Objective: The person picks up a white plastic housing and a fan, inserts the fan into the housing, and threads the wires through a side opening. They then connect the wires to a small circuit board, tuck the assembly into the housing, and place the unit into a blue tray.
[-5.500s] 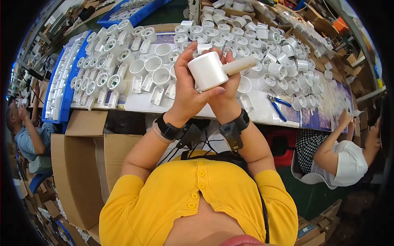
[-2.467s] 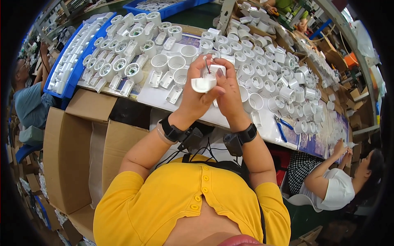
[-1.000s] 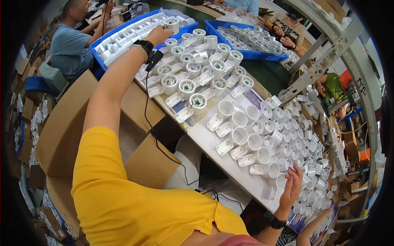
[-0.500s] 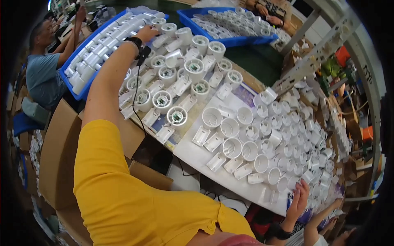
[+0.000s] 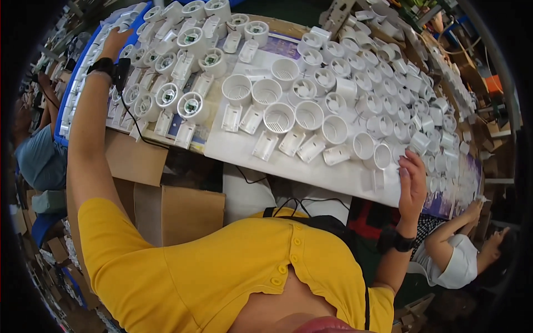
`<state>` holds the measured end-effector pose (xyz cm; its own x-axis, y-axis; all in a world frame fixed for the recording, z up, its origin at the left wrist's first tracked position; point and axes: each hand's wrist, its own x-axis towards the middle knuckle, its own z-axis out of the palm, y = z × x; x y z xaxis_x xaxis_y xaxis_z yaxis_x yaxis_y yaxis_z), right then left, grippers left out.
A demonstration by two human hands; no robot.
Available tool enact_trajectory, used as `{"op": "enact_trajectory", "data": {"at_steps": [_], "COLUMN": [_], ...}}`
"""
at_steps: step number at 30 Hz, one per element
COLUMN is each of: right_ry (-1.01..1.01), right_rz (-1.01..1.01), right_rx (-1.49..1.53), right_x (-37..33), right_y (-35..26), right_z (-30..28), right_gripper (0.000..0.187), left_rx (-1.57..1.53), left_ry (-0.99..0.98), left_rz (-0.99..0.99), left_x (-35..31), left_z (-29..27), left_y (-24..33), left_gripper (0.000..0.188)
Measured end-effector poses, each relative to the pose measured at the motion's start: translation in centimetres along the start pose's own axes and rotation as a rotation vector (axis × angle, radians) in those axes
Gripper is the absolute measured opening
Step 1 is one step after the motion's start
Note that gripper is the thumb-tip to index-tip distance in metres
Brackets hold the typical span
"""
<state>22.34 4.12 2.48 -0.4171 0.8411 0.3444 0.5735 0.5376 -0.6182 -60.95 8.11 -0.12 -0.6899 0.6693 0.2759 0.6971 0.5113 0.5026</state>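
A long worktable [image 5: 229, 145] stands over dark green floor [image 5: 410, 289].

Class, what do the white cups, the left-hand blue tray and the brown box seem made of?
White cups: probably plastic, smooth, satin; thin, even rims. Blue tray: likely plastic, smooth; solid, even colour. Brown box: apparently cardboard, matte; stiff, straight-edged flaps.

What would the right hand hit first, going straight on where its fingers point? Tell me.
The right hand would likely meet the crowded white cups just ahead of it. Depth is unclear from this single view, so I cannot tell which cup comes first.
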Motion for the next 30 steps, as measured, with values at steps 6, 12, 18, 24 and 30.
{"op": "enact_trajectory", "data": {"at_steps": [6, 12, 18, 24, 30], "right_ry": [-0.006, -0.009, 0.022, 0.0, 0.094], "right_rz": [-0.117, -0.123, -0.047, 0.039, 0.336], "right_rx": [-0.011, 0.035, 0.041, -0.027, -0.07], "right_x": [-2.0, -3.2, -2.8, -2.4, -2.9], "right_y": [-0.2, -0.5, 0.4, 2.4, 3.4], "right_z": [-0.8, -1.2, -2.3, -3.3, -4.4], "right_gripper": [0.018, 0.016, 0.016, 0.015, 0.016], "left_rx": [-0.278, -0.286, -0.278, 0.248, 0.512], "left_ry": [-0.035, -0.018, -0.298, -0.222, -0.096], "left_rz": [0.091, 0.221, 0.093, 0.43, 0.639], "left_x": [-8.0, -12.3, -6.6, 4.2, 12.8], "left_z": [-4.7, -5.8, -10.1, -7.4, 5.2], "left_y": [5.9, 8.9, 14.0, 19.9, 17.8], "left_gripper": [0.076, 0.056, 0.046, 0.043, 0.048]}}
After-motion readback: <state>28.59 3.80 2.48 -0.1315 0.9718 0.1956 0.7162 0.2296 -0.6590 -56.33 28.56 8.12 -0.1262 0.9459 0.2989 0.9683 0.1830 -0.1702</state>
